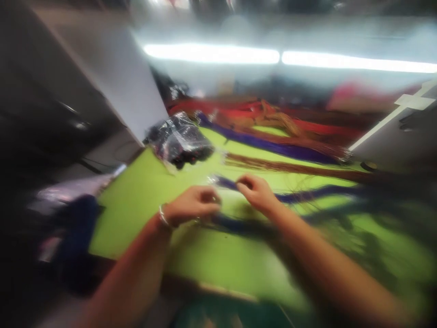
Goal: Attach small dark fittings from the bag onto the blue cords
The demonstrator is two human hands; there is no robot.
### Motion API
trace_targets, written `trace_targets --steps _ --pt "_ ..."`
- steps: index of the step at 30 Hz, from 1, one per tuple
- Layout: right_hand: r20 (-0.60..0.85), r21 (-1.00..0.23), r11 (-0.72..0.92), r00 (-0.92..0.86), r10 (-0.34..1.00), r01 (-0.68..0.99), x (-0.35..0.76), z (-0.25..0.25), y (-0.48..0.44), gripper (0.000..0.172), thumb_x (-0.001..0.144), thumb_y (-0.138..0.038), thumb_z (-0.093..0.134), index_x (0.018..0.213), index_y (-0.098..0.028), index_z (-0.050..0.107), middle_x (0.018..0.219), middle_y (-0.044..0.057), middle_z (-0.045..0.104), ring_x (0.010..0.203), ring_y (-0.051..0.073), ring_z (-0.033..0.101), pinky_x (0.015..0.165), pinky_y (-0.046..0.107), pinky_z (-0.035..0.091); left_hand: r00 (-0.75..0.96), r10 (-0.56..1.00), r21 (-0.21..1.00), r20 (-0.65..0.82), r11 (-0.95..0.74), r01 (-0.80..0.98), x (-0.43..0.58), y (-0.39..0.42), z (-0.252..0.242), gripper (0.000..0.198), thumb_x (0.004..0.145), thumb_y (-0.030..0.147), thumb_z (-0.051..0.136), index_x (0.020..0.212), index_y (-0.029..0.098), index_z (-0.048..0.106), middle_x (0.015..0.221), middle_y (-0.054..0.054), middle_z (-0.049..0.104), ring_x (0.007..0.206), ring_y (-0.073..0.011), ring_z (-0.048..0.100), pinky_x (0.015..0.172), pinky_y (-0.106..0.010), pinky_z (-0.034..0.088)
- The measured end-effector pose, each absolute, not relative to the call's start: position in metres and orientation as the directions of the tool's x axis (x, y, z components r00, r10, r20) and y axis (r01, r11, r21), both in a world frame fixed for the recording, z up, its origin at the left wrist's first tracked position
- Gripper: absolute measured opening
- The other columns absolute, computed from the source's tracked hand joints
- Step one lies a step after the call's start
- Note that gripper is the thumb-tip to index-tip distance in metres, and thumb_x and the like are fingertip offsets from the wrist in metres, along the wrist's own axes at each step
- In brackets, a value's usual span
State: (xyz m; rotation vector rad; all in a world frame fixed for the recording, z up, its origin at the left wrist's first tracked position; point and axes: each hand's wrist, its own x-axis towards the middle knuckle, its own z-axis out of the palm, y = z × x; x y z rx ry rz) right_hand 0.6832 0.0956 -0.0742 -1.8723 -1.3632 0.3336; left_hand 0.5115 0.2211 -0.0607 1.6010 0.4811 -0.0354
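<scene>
The picture is smeared by motion. My left hand (pixel 193 206), with a silver bracelet at the wrist, and my right hand (pixel 256 192) meet over a lime-green table (pixel 143 200). Both hands have their fingers curled in a pinch at the near end of a dark blue-purple hair strand (pixel 307 196) that runs off to the right across the table. A darker blurred bundle (pixel 239 225) lies just under the hands.
Long hair bundles in purple (pixel 273 146), red (pixel 307 125) and brown (pixel 290 167) lie across the far half of the table. A clear plastic bag of dark items (pixel 179 141) sits at the far left corner. A grey partition (pixel 116 77) rises on the left.
</scene>
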Motion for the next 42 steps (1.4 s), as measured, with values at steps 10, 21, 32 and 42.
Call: trace_targets --steps 10,21,32,42 --pt "0.057 -0.266 -0.328 0.354 0.934 0.907 0.668 -0.089 0.150 0.017 0.081 -0.020 0.049 0.078 -0.017 0.065 0.083 0.008 0.062 0.071 0.016 0.053 0.060 0.026 0.034 0.941 -0.173 0.946 -0.290 -0.200 0.255 0.512 0.195 -0.070 0.019 0.070 0.026 0.068 0.088 0.019 0.068 0.060 -0.004 0.064 0.042 -0.0121 0.054 0.036 -0.020 0.037" --pt "0.171 -0.454 -0.298 0.410 0.896 0.840 0.688 -0.072 0.148 0.013 0.075 -0.017 0.050 0.070 -0.017 0.062 0.072 0.004 0.064 0.065 0.013 0.049 0.059 0.023 0.032 0.968 -0.050 0.951 -0.244 -0.206 0.229 0.516 0.199 -0.062 0.023 0.071 0.024 0.066 0.093 0.016 0.065 0.072 -0.002 0.065 0.058 -0.0100 0.056 0.053 -0.020 0.044" --pt "0.221 -0.699 -0.188 0.459 0.861 0.690 0.672 -0.059 0.094 0.020 0.076 -0.024 0.052 0.061 -0.017 0.063 0.051 -0.003 0.054 0.050 0.008 0.043 0.050 0.021 0.029 0.817 0.555 0.960 -0.158 0.280 -0.005 0.532 0.208 -0.075 0.037 0.069 0.029 0.071 0.102 0.014 0.063 0.079 -0.003 0.060 0.055 -0.0055 0.049 0.050 -0.018 0.038" --pt "0.259 -0.589 -0.267 0.491 0.832 0.763 0.667 -0.067 0.091 0.019 0.077 -0.028 0.052 0.066 -0.021 0.066 0.058 -0.001 0.062 0.052 0.010 0.049 0.053 0.021 0.030 0.843 0.443 0.834 -0.305 0.552 0.012 0.536 0.208 -0.080 0.035 0.069 0.021 0.073 0.102 0.014 0.066 0.088 -0.006 0.064 0.061 -0.0069 0.053 0.055 -0.018 0.040"
